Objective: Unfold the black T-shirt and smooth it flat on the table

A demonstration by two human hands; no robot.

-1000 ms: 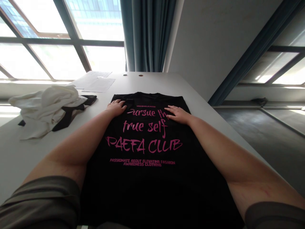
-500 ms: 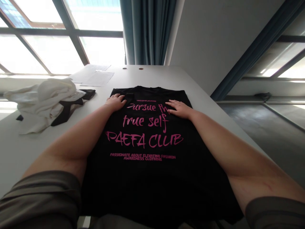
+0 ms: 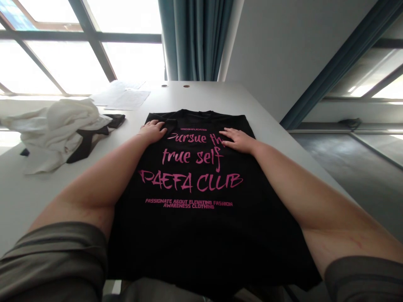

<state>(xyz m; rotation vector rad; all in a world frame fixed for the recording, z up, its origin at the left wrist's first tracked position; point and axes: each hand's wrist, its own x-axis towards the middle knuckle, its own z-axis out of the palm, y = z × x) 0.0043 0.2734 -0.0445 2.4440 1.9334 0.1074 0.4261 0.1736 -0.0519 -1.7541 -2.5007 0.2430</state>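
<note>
A black T-shirt with pink lettering lies flat on the white table, its collar end away from me. My left hand rests palm down on the shirt's upper left part, fingers spread on the cloth. My right hand lies flat on the upper right part, fingers stretched out over the first line of lettering. Neither hand holds anything. Both forearms lie along the shirt's sides.
A heap of white cloth over a dark garment sits on the table to the left. Sheets of paper lie at the far end near two round holes. The table's right edge drops to a grey floor. Windows and a curtain stand behind.
The view has tilted slightly, so everything sits a little higher in the picture. Both hands stay flat on the shirt in about the same places.
</note>
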